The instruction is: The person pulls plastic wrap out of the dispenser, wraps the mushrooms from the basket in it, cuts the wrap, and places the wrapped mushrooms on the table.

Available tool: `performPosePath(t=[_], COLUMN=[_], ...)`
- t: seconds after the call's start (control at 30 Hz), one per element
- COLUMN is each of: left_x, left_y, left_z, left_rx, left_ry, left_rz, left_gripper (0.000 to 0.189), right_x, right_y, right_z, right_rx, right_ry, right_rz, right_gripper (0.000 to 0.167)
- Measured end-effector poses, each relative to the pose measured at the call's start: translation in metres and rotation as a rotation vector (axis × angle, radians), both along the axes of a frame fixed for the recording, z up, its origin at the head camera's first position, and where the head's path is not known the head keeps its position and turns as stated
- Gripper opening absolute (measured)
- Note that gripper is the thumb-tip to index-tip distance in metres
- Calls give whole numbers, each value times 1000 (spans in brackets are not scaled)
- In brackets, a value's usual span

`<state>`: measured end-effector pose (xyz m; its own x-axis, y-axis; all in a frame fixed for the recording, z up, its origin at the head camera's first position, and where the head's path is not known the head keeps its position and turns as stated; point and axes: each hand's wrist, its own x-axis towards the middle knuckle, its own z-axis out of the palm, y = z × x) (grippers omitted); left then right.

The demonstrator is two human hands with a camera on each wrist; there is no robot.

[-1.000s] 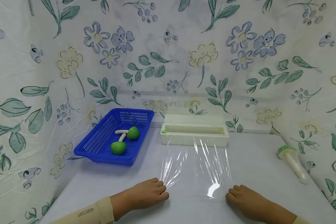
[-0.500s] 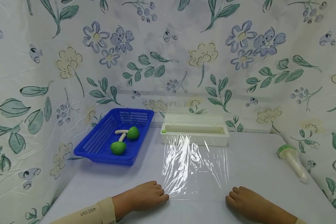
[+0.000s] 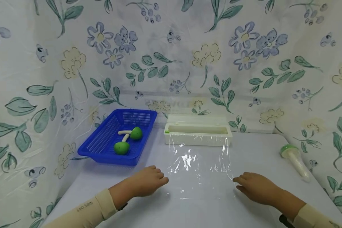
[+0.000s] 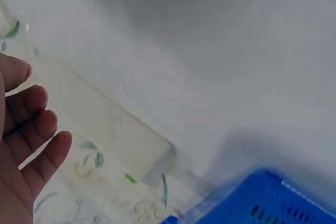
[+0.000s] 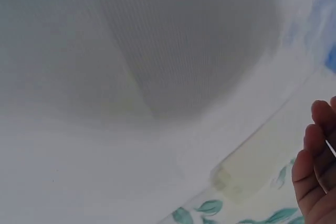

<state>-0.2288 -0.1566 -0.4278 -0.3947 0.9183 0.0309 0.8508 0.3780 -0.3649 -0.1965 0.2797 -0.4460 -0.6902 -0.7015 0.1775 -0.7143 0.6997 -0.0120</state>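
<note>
We see film (image 3: 198,169) laid before the white box (image 3: 199,140), left hand (image 3: 146,181) and right hand (image 3: 257,188) flanking it, fingers loose. Laying-out step, seemingly; next likely needs a mushroom (image 3: 121,148), left of box.

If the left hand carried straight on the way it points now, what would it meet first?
Probably the clear film, whose left edge lies just past the left hand; depth is unclear, so it might pass above.

**Small screened-off workspace**

Flowered sheeting (image 3: 182,69) hangs from nine through twelve to three o'clock around a white counter (image 3: 256,152). The basket (image 3: 101,142) at ten o'clock looks kitchen-like; the room beyond is hidden.
</note>
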Motion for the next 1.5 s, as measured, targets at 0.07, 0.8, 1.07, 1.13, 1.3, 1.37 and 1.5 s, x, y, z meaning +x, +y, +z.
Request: performPosePath(t=[0.07,0.8,1.07,1.13,1.3,1.37,1.5], left_x=[-7,-96,-125,-129,-136,-138,-146], left_y=[-4,-83,-117,-121,-127,-129,-131], left_z=[11,75,72,68,60,61,67], left_rx=[6,311,225,196,195,219,249], left_ry=[-5,-169,-379,-448,-543,-568,-610], left_rz=[69,558,763,815,861,881,916], left_gripper=[14,7,21,25,29,27,27], right_x=[-10,-114,-139,-145,-158,-162,-169], right_y=[4,20,9,6,2,0,-3], right_z=[4,-1,-1,-3,-8,-9,-9], right_rx=[-60,-142,-236,-250,-295,-327,-388], right_ry=[-37,148,1,-40,-108,-135,-146], right_rz=[-77,-261,-409,-451,-528,-534,-534], right_gripper=[24,27,34,37,43,45,47])
